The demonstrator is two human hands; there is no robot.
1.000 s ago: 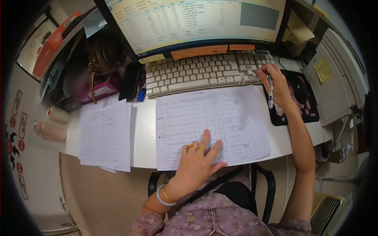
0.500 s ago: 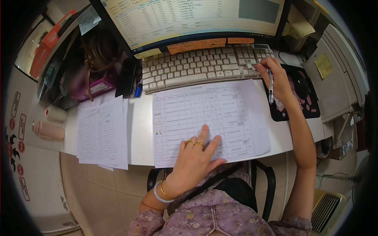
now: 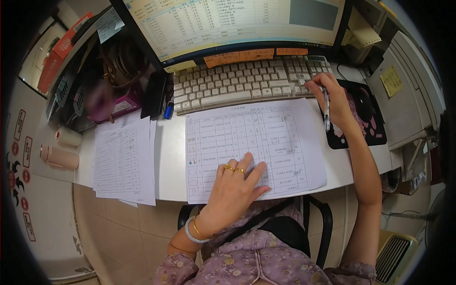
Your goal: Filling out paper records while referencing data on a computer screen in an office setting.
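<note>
Left hand (image 3: 236,183): palm down, fingers spread, gripping nothing, lying on a printed form (image 3: 223,135) with table grid and handwritten marks. Two gold-coloured rings on its fingers, two bangles at the wrist. Form sits at the middle of the table's front edge, on top of other white sheets, just below the keyboard (image 3: 232,88).

Right hand (image 3: 335,102): grasping a clear pen (image 3: 327,111), pen pointing down below the curled fingers; thumb and fingertips at the keypad end of the keyboard, can't tell if keys are pressed. Keyboard beige, toward the table's back edge, under the monitor (image 3: 228,28). Orange paper strips (image 3: 240,58) on the monitor's lower frame.

Right side of table (image 3: 171,161): dark mouse pad (image 3: 377,138) with pink pattern, black mouse (image 3: 364,104) on it, both just beside the right hand. Front left corner: paper stack (image 3: 121,164), lower part sticking past the front edge. Pink cup (image 3: 59,157) near the left edge. Blue marker (image 3: 168,110) off the keyboard's left end, purple box (image 3: 122,107) farther left.
</note>
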